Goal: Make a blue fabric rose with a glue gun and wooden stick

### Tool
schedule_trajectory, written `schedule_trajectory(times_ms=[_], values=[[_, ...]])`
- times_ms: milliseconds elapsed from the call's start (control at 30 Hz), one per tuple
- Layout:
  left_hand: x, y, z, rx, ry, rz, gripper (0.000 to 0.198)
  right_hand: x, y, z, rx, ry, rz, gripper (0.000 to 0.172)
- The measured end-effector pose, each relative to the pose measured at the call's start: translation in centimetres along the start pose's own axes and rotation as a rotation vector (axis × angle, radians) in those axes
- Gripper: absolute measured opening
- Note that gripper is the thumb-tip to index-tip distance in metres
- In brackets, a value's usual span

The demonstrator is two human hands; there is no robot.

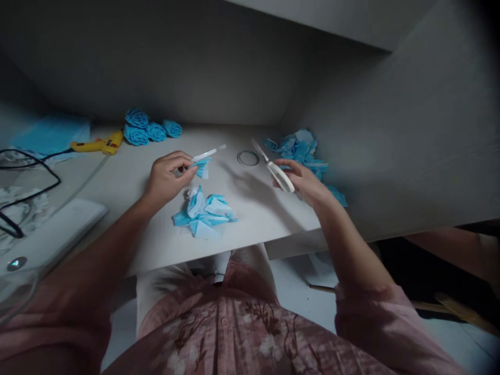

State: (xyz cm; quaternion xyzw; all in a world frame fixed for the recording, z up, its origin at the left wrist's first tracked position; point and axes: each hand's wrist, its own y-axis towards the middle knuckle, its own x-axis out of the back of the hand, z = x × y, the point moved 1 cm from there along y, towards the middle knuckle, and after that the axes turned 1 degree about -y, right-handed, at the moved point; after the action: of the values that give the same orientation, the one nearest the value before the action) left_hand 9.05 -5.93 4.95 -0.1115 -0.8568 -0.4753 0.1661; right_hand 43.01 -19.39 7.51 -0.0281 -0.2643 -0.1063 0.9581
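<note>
Pinched in my left hand [172,174] is a small folded piece of blue and white fabric [202,168] with a white strip [209,152] along its upper edge. My right hand [300,182] grips a pair of scissors [279,173] by its white handles, the blades pointing away from me to the upper left. Below my left hand, a loose pile of cut blue and white fabric pieces [205,213] lies on the table. Between the hands, farther back, rests a thin wire ring [248,158]. A bigger heap of blue scraps [299,148] sits behind my right hand, which partly covers it.
Several blue rolled fabric roses [142,127] stand at the back left beside a yellow glue gun [96,146]. Flat blue sheets [52,133], a black cable [42,161] and a white power strip [58,234] occupy the left. Grey walls enclose the back and right.
</note>
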Motion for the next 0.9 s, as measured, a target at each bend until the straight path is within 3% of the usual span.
schedule_trajectory(times_ms=[100,267,500,667,900], values=[[0.0,0.0,0.2,0.035,-0.014,-0.038,0.022,-1.5,0.2,0.5,0.116,0.269,0.08,0.08],[-0.2,-0.1,0.7,0.09,0.005,-0.056,0.023,-5.2,1.1,1.0,0.262,0.075,-0.011,0.084],[-0.5,-0.5,0.6,0.05,0.038,-0.087,0.016,-8.9,1.7,3.1,0.31,-0.25,-0.028,0.07],[-0.7,-0.5,0.1,0.016,0.025,-0.057,0.018,-10.4,2.8,4.5,0.33,-0.287,-0.063,0.058],[-0.8,-0.5,0.0,0.031,0.03,-0.034,0.021,-10.9,4.3,4.8,0.361,-0.251,-0.112,0.053]])
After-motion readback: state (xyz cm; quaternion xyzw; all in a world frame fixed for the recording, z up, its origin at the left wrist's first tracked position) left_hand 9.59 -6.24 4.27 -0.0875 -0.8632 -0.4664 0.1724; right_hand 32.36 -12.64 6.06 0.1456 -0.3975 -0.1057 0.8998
